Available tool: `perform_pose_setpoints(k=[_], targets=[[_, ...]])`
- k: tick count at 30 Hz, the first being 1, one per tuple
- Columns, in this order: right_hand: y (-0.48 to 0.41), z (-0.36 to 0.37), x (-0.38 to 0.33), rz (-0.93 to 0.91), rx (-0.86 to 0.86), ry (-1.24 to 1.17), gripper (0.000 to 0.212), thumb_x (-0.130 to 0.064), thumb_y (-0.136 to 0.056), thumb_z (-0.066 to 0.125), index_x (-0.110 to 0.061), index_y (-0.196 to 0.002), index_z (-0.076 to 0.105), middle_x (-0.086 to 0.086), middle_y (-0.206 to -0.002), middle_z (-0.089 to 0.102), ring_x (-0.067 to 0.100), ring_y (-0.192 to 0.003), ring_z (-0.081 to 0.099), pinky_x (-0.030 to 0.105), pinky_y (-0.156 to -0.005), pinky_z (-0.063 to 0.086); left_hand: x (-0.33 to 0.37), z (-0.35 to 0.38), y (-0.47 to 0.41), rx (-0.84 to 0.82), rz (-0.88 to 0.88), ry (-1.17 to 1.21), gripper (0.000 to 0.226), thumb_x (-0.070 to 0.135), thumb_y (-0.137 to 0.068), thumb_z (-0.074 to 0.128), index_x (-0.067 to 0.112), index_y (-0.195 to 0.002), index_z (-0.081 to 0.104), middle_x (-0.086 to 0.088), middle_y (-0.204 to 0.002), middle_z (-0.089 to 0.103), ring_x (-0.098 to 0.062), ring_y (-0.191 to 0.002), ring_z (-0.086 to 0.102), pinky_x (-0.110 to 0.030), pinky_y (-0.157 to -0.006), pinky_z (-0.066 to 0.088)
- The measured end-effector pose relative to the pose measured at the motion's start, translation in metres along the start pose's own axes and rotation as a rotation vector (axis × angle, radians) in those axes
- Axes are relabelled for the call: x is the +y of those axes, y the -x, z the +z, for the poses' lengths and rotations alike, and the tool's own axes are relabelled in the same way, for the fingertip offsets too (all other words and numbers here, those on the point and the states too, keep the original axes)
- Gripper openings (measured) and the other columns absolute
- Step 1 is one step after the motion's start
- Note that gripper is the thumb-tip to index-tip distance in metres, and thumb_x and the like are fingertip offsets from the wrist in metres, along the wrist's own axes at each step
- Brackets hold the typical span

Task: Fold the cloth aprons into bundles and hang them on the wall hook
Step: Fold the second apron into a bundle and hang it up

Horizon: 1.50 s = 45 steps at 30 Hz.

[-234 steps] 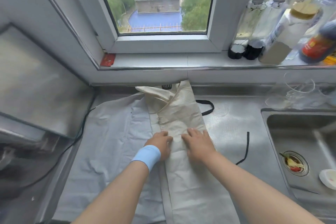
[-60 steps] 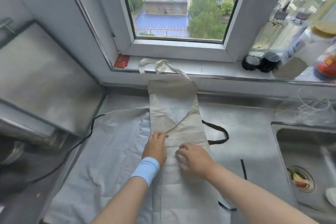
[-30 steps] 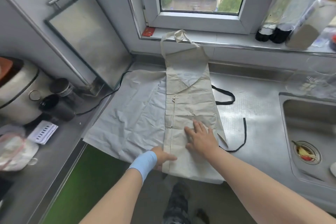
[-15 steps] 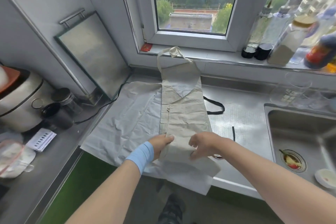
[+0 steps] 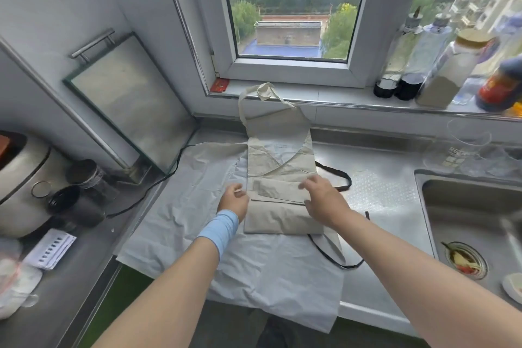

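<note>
The beige apron [image 5: 281, 175], its lower part folded up, lies on a pale grey apron [image 5: 180, 215] spread over the steel worktop [image 5: 387, 195]. Its neck loop [image 5: 262, 92] reaches the window sill [image 5: 333, 97]. The right hand [image 5: 324, 200] is spread over the fold. The left hand [image 5: 233, 200] sits at the fold's left edge, fingers loosely bent; whether it pinches cloth I cannot tell. A black strap [image 5: 337, 175] trails toward the sink [image 5: 474, 212], and a black cord [image 5: 158, 186] runs along the left.

The folded apron [image 5: 282, 216] is plain beige; the spread apron [image 5: 180, 206] beneath is pale grey, and the ties [image 5: 334, 170] are black. The wristband [image 5: 220, 230] is light blue, the desk [image 5: 395, 223] silver with a dotted patch.
</note>
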State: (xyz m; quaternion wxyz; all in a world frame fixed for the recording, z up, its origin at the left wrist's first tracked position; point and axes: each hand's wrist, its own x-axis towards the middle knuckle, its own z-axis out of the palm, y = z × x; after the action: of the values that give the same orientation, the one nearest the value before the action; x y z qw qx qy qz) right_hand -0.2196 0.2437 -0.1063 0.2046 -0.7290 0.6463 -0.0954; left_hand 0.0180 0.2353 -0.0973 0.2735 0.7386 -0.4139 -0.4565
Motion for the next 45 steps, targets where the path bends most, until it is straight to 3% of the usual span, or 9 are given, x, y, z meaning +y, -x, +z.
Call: perform_pose_setpoints(k=[5, 16, 20, 23, 26, 30, 37, 40, 45], targets=[[0.000, 0.031, 0.020, 0.138, -0.144, 0.171, 0.059, -0.011, -0.083, 0.051, -0.027, -0.139, 0.042, 0.002, -0.136, 0.041, 0.025, -0.123, 0.043, 0.038, -0.095, 0.041, -0.002, 0.022, -0.010, -0.242, 0.217, -0.443, 0.042, 0.003, -0.087, 0.048, 0.026, -0.119, 0.063, 0.002, -0.124, 0.063, -0.018, -0.112, 0.059, -0.023, -0.100, 0.041], [-0.047, 0.041, 0.039, 0.210, -0.077, 0.018, 0.061, -0.002, -0.081, 0.045, -0.032, -0.134, 0.040, 0.005, -0.139, 0.029, 0.031, -0.109, 0.051, 0.041, -0.083, 0.052, 0.011, 0.050, -0.083, -0.470, 0.363, -1.163, 0.069, 0.022, -0.085, 0.056, 0.036, -0.146, 0.028, 0.001, -0.157, 0.016, -0.027, -0.142, 0.020, -0.044, -0.109, 0.032], [-0.067, 0.037, 0.045, 0.120, -0.034, 0.052, 0.041, -0.004, -0.085, 0.050, -0.029, -0.116, 0.057, 0.000, -0.151, 0.031, 0.033, -0.111, 0.053, 0.040, -0.081, 0.051, 0.008, 0.054, -0.100, -0.345, 0.474, -1.193, 0.076, 0.042, -0.077, 0.063, 0.033, -0.144, 0.027, -0.001, -0.146, 0.027, -0.027, -0.132, 0.031, -0.040, -0.104, 0.035], [-0.087, 0.033, 0.049, 0.086, 0.041, -0.014, 0.015, -0.018, -0.089, 0.060, -0.025, -0.099, 0.068, -0.005, -0.125, 0.059, 0.028, -0.101, 0.063, 0.039, -0.078, 0.052, 0.013, 0.054, -0.113, -0.255, 0.575, -1.240, 0.081, 0.051, -0.069, 0.066, 0.033, -0.139, 0.029, 0.000, -0.140, 0.032, -0.027, -0.126, 0.036, -0.040, -0.100, 0.034], [-0.115, 0.023, 0.038, 0.201, 0.125, -0.152, 0.018, -0.016, -0.090, 0.054, -0.021, -0.099, 0.068, -0.002, -0.102, 0.069, 0.025, -0.095, 0.064, 0.037, -0.080, 0.050, 0.020, 0.050, -0.128, -0.269, 0.618, -1.277, 0.072, 0.045, -0.074, 0.062, 0.032, -0.139, 0.033, 0.001, -0.141, 0.037, -0.029, -0.123, 0.042, -0.040, -0.098, 0.034], [-0.134, 0.016, 0.031, 0.231, -0.038, -0.091, 0.031, -0.015, -0.085, 0.051, -0.026, -0.110, 0.065, -0.004, -0.117, 0.063, 0.020, -0.109, 0.059, 0.032, -0.089, 0.046, 0.026, 0.046, -0.139, -0.272, 0.692, -1.234, 0.036, 0.029, -0.082, 0.052, 0.025, -0.118, 0.057, 0.003, -0.130, 0.054, -0.029, -0.105, 0.060, -0.034, -0.085, 0.043], [-0.110, 0.025, 0.042, -0.128, -0.128, 0.079, 0.077, -0.043, -0.067, 0.062, -0.033, -0.141, 0.040, -0.002, -0.141, 0.042, 0.018, -0.126, 0.043, 0.034, -0.101, 0.039, 0.058, 0.032, -0.166, -0.302, 0.166, -1.051, 0.030, 0.024, -0.091, 0.042, 0.021, -0.113, 0.063, -0.007, -0.121, 0.062, -0.028, -0.111, 0.059, -0.031, -0.086, 0.045], [-0.112, 0.033, 0.048, -0.134, -0.091, 0.270, 0.063, -0.018, -0.068, 0.064, -0.026, -0.129, 0.053, 0.003, -0.134, 0.050, 0.028, -0.118, 0.049, 0.037, -0.089, 0.039, 0.061, 0.027, -0.175, -0.333, 0.080, -1.011, 0.032, 0.029, -0.089, 0.044, 0.021, -0.113, 0.063, -0.003, -0.122, 0.062, -0.027, -0.111, 0.058, -0.029, -0.083, 0.043], [-0.142, 0.024, 0.033, 0.178, 0.004, 0.067, 0.017, -0.023, -0.085, 0.058, -0.025, -0.099, 0.067, 0.002, -0.103, 0.066, 0.029, -0.099, 0.061, 0.036, -0.075, 0.046, 0.038, 0.029, -0.162, -0.013, 0.566, -0.803, 0.039, 0.047, -0.084, 0.052, 0.027, -0.117, 0.057, 0.003, -0.121, 0.057, -0.022, -0.115, 0.051, -0.035, -0.093, 0.038]])
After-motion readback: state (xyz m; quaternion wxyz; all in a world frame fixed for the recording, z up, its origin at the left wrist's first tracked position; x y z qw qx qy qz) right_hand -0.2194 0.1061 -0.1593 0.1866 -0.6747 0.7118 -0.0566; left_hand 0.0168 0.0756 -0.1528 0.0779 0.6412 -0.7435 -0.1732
